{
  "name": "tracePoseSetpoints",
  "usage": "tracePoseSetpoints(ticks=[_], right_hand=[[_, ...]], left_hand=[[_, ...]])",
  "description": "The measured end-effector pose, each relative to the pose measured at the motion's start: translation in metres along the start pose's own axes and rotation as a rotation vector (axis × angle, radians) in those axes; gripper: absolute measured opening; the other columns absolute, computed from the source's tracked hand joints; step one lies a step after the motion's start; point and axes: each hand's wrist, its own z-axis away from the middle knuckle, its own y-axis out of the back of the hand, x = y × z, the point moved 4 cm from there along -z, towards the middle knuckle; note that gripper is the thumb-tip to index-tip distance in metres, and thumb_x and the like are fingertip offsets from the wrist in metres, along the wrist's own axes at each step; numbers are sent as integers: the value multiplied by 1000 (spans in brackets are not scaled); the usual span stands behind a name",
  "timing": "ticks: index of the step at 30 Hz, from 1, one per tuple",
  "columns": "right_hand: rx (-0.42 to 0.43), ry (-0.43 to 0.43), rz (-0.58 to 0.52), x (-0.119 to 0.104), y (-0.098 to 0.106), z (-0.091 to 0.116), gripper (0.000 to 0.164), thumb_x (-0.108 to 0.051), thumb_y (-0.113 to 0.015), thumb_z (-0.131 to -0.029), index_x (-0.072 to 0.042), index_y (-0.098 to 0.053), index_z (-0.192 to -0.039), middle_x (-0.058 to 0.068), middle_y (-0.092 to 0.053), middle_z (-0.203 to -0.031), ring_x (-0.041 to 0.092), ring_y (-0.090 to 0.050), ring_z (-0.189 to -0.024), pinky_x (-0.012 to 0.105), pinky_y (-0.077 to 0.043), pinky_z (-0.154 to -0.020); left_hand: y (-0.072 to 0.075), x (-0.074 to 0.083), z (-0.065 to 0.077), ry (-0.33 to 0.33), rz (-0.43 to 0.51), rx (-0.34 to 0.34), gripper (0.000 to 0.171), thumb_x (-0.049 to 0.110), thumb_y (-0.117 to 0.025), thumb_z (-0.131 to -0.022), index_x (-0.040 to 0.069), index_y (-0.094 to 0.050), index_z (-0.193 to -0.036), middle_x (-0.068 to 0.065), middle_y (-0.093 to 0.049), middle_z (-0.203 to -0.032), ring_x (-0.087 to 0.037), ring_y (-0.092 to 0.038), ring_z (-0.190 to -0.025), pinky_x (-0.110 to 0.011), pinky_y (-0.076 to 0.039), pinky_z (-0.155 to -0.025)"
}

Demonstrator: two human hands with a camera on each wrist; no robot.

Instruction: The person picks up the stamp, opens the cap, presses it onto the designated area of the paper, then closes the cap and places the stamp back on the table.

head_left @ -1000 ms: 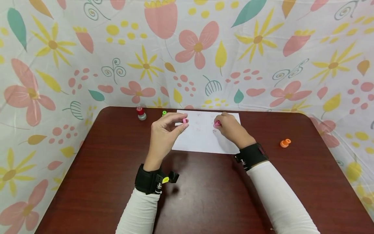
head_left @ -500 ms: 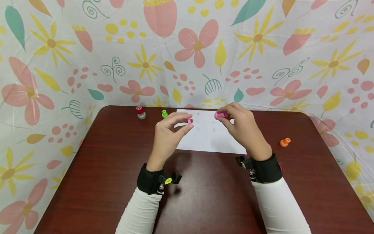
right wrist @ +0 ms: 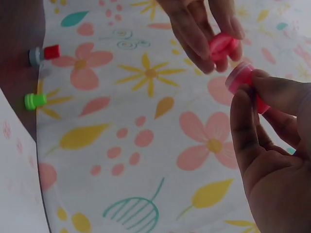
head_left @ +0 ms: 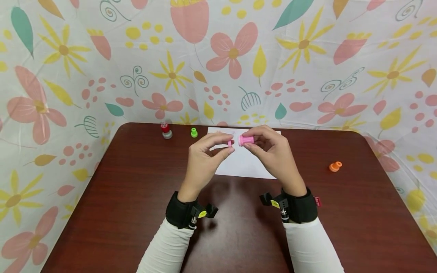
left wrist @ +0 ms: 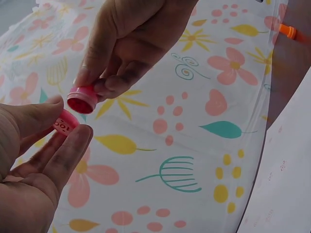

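Observation:
My left hand (head_left: 209, 156) pinches a small pink cap (head_left: 230, 143) between thumb and fingertips. Facing it, a pink self-inking stamp (head_left: 247, 140) lies sideways in the grip of my right hand (head_left: 278, 155), its wide end toward the cap. A narrow gap separates the two in the head view. In the left wrist view, the stamp's round face (left wrist: 81, 101) shows dark pink, and the cap (left wrist: 65, 124) bears dark lettering on its end. Both hands are raised over a white sheet of paper (head_left: 244, 165), which has small faint pinkish stamp prints (left wrist: 283, 165).
A red-and-grey stamp (head_left: 166, 131) and a green stamp (head_left: 194, 132) stand at the back left of the brown table (head_left: 136, 197). An orange stamp (head_left: 335, 167) lies on the right side. Flower-patterned cloth (head_left: 235, 87) hangs right behind the table's back edge.
My right hand has lifted the pink stamp off the paper, turned it sideways and brought it left toward the cap. My left hand has shifted slightly right, still pinching the cap.

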Motion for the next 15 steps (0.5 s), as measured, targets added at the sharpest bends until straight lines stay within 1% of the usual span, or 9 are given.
tracePoseSetpoints(ticks=[3,6,8,11,15], right_hand=[[0,-18,-58,1,-4,2,23,7,-76,-89,0,-73,-110,5,-67,-100,16,-57,-82,18,-50,-65],[-10,-34,-102,2,-7,3,22,6,-75,-90,3,-71,-112,5,-66,-102,16,-59,-84,18,-52,-69],[-15,-37,-120,2,-9,4,23,7,-74,-90,4,-70,-113,5,-67,-103,16,-62,-87,18,-54,-73],[-19,-35,-143,3,-11,3,23,8,-73,-90,5,-70,-113,4,-68,-104,15,-64,-89,18,-56,-76],[-28,-51,-166,3,-15,3,23,8,-73,-91,6,-69,-113,2,-69,-104,15,-66,-90,20,-57,-78]], left_hand=[[-2,0,0,-4,2,-3,30,0,-83,-85,1,-78,-114,-11,-74,-113,-21,-68,-104,-38,-64,-86],[-4,-2,1,-6,6,-12,30,1,-83,-85,2,-78,-115,-10,-75,-113,-20,-67,-107,-37,-64,-86],[-5,-3,1,-6,9,-16,30,2,-83,-85,2,-78,-115,-10,-75,-113,-20,-66,-110,-37,-64,-86],[-5,-3,1,-13,7,-13,30,1,-83,-85,1,-78,-115,-11,-75,-114,-20,-65,-113,-36,-64,-86],[-6,-2,1,-21,10,-2,31,-1,-83,-84,1,-78,-115,-12,-75,-113,-21,-67,-110,-37,-63,-86]])
